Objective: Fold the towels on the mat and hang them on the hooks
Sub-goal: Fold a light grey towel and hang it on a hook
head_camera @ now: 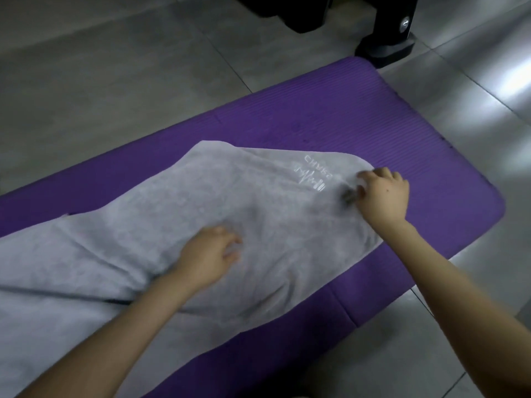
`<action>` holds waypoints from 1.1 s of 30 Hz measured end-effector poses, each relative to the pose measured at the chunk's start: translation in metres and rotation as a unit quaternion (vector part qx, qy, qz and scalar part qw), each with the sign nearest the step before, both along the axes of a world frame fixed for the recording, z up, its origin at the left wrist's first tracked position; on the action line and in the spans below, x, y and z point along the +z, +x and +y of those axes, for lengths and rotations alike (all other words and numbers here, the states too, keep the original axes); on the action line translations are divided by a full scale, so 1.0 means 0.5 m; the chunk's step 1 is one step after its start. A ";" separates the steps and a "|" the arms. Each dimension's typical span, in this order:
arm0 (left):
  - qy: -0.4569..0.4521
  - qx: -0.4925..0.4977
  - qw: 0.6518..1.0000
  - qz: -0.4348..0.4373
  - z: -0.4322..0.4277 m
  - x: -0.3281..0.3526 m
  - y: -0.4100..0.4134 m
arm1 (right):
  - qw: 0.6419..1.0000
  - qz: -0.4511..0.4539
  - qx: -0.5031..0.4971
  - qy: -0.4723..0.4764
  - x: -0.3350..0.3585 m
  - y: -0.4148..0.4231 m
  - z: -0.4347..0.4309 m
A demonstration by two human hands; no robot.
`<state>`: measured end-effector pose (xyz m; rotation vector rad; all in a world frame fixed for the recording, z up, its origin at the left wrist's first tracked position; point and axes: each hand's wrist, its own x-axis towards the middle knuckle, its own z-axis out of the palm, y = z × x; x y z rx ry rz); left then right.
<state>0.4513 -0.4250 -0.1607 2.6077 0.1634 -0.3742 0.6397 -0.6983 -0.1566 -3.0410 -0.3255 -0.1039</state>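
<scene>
Head view — right hand (pixel 383 196) pinches towel (pixel 230 196) edge near mat (pixel 373 122) end; left hand (pixel 208 255) rests relaxed mid-towel.

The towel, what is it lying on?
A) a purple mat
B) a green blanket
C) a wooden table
A: the grey towel is spread out over the purple mat, which lies on the tiled floor.

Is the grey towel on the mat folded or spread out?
Spread out: the towel lies long along the mat, right hand pinching its far corner, left hand resting on its middle.
</scene>
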 end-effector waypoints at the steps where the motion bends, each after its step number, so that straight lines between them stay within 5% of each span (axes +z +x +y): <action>1: 0.020 0.029 0.999 -0.037 0.018 -0.003 0.026 | 0.999 0.001 0.022 0.029 -0.001 0.015 0.030; 7: 0.081 0.108 0.985 -0.109 0.047 -0.038 0.133 | 0.986 0.114 0.121 0.002 -0.053 0.119 0.202; 9: 0.085 0.123 0.977 -0.151 0.047 -0.049 0.141 | 0.988 0.092 0.127 -0.003 -0.074 0.115 0.214; 13: 0.116 0.158 0.966 -0.166 0.045 -0.072 0.124 | 0.974 -0.107 0.173 0.098 -0.073 0.027 0.170; 18: 0.094 0.263 0.940 -0.196 0.046 -0.111 0.081 | 0.945 -0.046 0.315 0.083 -0.067 -0.144 0.077; 22: 0.114 0.307 0.921 -0.212 0.041 -0.128 0.060 | 0.956 -0.047 0.228 0.181 -0.029 -0.098 0.108; 25: 0.156 0.297 0.927 -0.168 0.031 -0.144 0.055 | 0.983 -0.018 0.142 0.112 -0.041 -0.025 0.170; 28: 0.186 0.288 0.928 -0.142 0.025 -0.159 0.053 | 0.984 0.117 0.120 0.061 -0.065 0.024 0.215; 33: 0.221 0.273 0.928 -0.124 0.024 -0.164 0.052 | 0.980 0.095 0.106 0.139 -0.050 0.031 0.218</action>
